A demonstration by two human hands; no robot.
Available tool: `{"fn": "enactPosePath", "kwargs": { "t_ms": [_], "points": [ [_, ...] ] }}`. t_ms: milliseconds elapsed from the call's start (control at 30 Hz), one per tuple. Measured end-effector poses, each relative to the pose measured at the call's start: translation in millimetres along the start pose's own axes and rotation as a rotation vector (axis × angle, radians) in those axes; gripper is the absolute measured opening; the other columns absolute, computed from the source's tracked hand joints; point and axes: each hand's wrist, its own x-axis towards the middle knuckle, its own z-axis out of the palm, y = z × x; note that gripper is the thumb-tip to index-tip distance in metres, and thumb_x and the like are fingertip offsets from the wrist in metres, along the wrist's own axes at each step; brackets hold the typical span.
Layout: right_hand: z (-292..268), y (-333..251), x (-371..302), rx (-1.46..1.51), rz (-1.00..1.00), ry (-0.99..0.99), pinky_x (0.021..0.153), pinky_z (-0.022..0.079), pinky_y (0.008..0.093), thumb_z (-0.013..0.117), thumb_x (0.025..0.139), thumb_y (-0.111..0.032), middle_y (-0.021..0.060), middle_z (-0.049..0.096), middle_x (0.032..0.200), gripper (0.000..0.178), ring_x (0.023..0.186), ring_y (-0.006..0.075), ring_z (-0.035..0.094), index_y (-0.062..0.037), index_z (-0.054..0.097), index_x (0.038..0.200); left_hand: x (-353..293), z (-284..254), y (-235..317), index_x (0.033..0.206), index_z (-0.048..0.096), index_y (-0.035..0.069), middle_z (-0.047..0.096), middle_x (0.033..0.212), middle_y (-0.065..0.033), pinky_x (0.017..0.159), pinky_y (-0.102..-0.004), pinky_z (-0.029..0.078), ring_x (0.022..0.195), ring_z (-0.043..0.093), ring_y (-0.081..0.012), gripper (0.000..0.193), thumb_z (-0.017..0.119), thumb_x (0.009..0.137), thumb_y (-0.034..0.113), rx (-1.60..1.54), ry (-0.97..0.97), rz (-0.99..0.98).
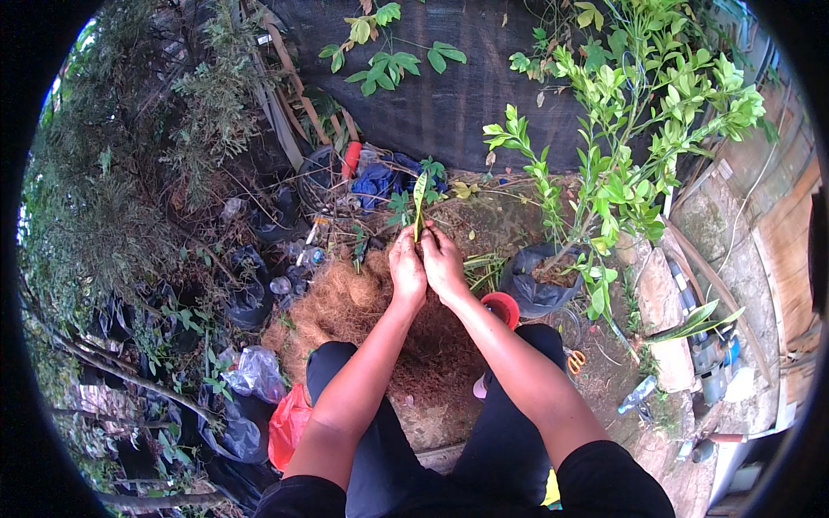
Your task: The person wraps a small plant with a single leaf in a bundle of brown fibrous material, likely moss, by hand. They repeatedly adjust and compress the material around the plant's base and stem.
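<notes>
A small snake plant, with a green pointed leaf edged in yellow, stands upright between my hands. My left hand and my right hand are side by side with thumbs forward, fingers closed around its base. Dirt marks the fingertips, and the plant's lower end is hidden by the hands. Below them lies a heap of dark brown crumbly soil. Brown coconut fibre is piled to the left. Just right of my right wrist sits a red pot, partly covered by my forearm.
A leafy shrub grows from a black plastic bag at the right. Orange-handled scissors and a plastic bottle lie on the ground. Long striped leaves rest farther right. Red and clear plastic bags lie left of my knees.
</notes>
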Motion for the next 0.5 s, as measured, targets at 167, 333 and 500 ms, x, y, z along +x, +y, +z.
{"fn": "enactPosePath", "kwargs": {
  "t_ms": [167,333,500],
  "points": [
    [-1.7,-1.5,-0.1,0.087,0.057,-0.004,0.089,0.052,0.0374,0.054,0.102,-0.031,0.0221,0.071,0.115,0.042,0.105,0.0289,0.071,-0.0028,0.063,0.132,2.2,-0.9,-1.4,0.122,0.064,-0.001,0.068,0.114,-0.0076,0.095,-0.0287,0.047,0.103,0.061,-0.0144,0.032,0.038,0.108,0.013,-0.111,-0.016,-0.077],
    [-1.8,-2.8,0.1,-0.02,0.055,-0.031,0.092,0.051,0.0353,0.055,0.101,-0.026,0.0191,0.07,0.116,0.04,0.106,0.0251,0.068,-0.0014,0.062,0.131,2.8,-1.7,-2.2,0.121,0.064,0.0,0.068,0.114,-0.0078,0.094,-0.0283,0.047,0.102,0.061,-0.0143,0.031,0.039,0.108,0.013,-0.121,0.001,-0.088],
    [-1.5,-0.6,0.7,-0.044,0.004,-0.04,0.09,0.052,0.0378,0.056,0.1,-0.03,0.0215,0.072,0.114,0.042,0.104,0.0286,0.071,-0.0024,0.063,0.131,3.5,-0.9,-2.2,0.12,0.064,0.0,0.068,0.115,-0.0078,0.093,-0.0279,0.047,0.103,0.062,-0.0145,0.031,0.039,0.108,0.014,-0.108,0.018,-0.095]
  ]
}}
